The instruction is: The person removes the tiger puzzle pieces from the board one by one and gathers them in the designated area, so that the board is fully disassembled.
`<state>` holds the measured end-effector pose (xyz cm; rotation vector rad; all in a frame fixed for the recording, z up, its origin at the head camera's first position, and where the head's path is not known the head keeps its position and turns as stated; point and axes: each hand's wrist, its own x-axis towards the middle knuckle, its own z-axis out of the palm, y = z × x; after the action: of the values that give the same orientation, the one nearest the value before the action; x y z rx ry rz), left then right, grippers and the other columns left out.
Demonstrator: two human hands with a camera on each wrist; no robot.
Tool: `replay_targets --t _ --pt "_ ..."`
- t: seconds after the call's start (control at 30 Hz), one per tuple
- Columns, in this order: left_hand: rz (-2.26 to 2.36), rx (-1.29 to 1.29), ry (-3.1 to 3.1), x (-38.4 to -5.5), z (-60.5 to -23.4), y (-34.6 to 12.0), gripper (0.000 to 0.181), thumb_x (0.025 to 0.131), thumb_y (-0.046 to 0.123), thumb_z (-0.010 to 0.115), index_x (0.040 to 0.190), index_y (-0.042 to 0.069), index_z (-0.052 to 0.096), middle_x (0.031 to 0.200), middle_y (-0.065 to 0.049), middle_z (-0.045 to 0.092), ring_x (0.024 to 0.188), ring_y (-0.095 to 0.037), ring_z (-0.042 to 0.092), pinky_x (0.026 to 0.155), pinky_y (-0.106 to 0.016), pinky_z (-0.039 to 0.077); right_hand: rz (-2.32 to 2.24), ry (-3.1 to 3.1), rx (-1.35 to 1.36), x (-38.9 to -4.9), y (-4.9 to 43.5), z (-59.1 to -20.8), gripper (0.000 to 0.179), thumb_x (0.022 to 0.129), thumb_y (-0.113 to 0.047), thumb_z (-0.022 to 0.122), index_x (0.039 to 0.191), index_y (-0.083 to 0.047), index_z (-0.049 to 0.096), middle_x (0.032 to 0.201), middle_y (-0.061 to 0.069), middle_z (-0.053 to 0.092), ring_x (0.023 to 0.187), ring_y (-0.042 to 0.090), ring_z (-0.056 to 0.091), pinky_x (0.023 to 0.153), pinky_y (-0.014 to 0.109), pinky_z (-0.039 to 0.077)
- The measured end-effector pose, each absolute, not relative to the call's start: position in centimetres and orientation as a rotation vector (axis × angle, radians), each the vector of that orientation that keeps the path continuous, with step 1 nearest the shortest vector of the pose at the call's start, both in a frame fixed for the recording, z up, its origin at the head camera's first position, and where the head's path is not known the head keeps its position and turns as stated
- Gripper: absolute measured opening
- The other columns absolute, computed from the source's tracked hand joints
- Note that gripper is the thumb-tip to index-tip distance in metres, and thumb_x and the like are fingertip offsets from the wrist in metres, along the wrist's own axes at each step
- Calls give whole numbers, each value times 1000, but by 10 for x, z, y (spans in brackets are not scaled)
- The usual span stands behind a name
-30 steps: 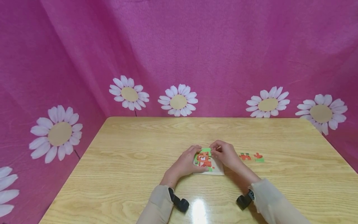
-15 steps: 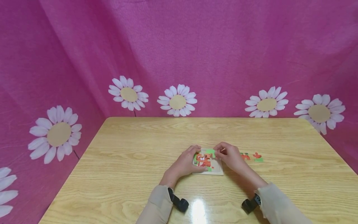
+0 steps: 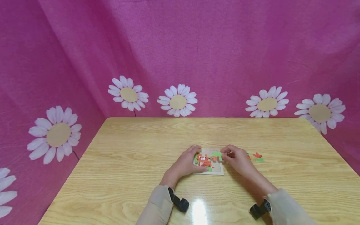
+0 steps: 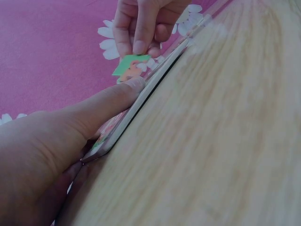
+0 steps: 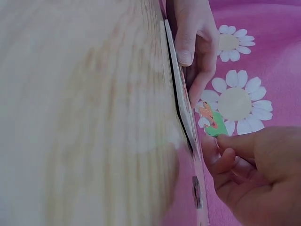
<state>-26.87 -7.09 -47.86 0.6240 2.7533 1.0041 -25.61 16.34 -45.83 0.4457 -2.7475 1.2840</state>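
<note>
A wooden puzzle board (image 3: 217, 170) with a partly filled tiger picture lies on the table in the head view. At its left side my left hand (image 3: 184, 162) grips it, thumb on the near part and fingers round the far left corner. Between thumb and fingertips my right hand (image 3: 239, 159) pinches a green and orange puzzle piece (image 3: 216, 156). The left wrist view shows this puzzle piece (image 4: 132, 67) raised above the board; in the right wrist view the piece (image 5: 215, 125) is tilted. Bare board shows at the frame's right part.
To the right of my right hand lies a loose orange and green puzzle piece (image 3: 258, 157). Another loose piece (image 3: 248, 156) is mostly hidden behind that hand. The wooden table (image 3: 135, 150) meets a pink flowered cloth (image 3: 219, 62) at its back edge.
My right hand has drawn the green and orange puzzle piece away from the board's top, rightward and a little nearer. The left hand keeps its place on the board.
</note>
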Motion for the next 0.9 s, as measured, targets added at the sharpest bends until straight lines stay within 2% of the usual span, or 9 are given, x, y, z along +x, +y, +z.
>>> replay_targets --t 0.37,0.9 --pt "1023 632 2754 -269 -480 -72 85 77 48 80 145 12 44 157 -2 37 143 -24 38 118 -42 35 1187 -2793 379 -248 179 -460 11 90 -1 66 101 -2 66 83 6 63 70 10 58 59 17 47" --pt "1024 619 2749 -268 -480 -71 85 77 48 80 145 12 44 157 -2 37 143 -24 38 118 -43 35 1176 -2795 411 -236 204 -461 13 87 2 68 99 0 66 82 5 65 69 3 58 63 16 50"
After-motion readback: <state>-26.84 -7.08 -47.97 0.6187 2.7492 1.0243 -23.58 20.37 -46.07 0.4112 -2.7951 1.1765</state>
